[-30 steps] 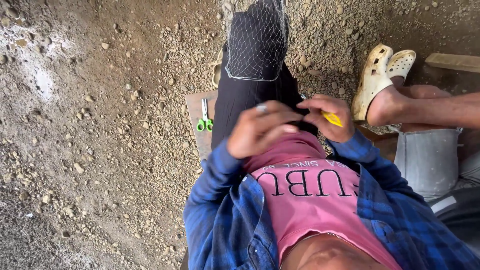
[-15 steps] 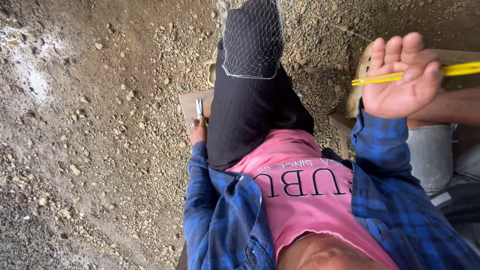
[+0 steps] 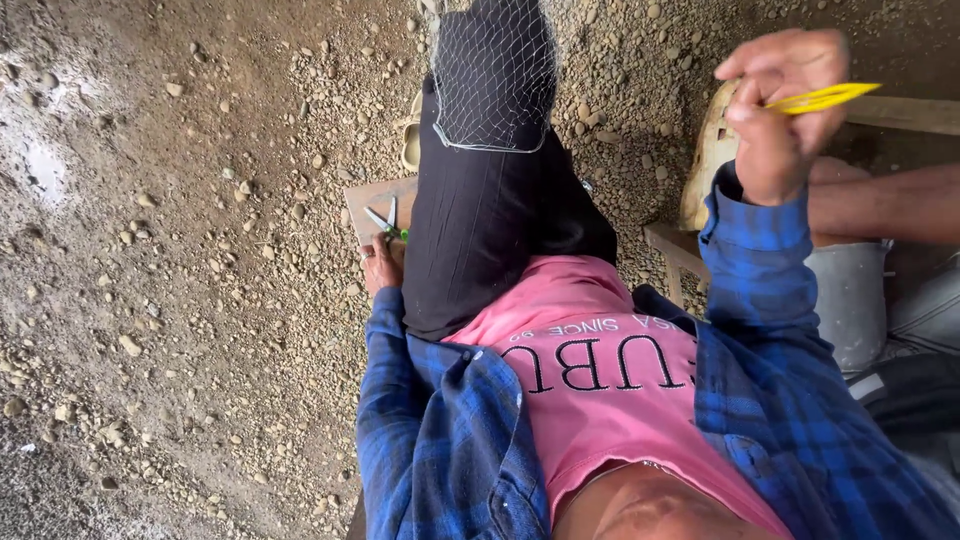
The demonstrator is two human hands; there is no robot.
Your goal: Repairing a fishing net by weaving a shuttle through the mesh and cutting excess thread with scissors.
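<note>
With our right hand (image 3: 778,115) pinching the flat yellow plastic needle (image 3: 822,97) aloft, we'd best close our left hand's (image 3: 381,266) loosely curled fingers on the small green-handled scissors (image 3: 386,222) (at the wooden bench's (image 3: 362,197) left edge) by the handles.

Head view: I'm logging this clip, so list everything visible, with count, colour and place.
scissors: one, green handles, on the board by the left hand.
wooden board: one, brown, on the gravel.
netting: one, grey mesh, draped over the black-trousered leg.
yellow tool: one, thin, pinched in the right hand.
sandal: one, cream, right of the leg.
other person's arm: one, at the right edge.
left hand: lowered next to the scissors.
right hand: raised.
</note>
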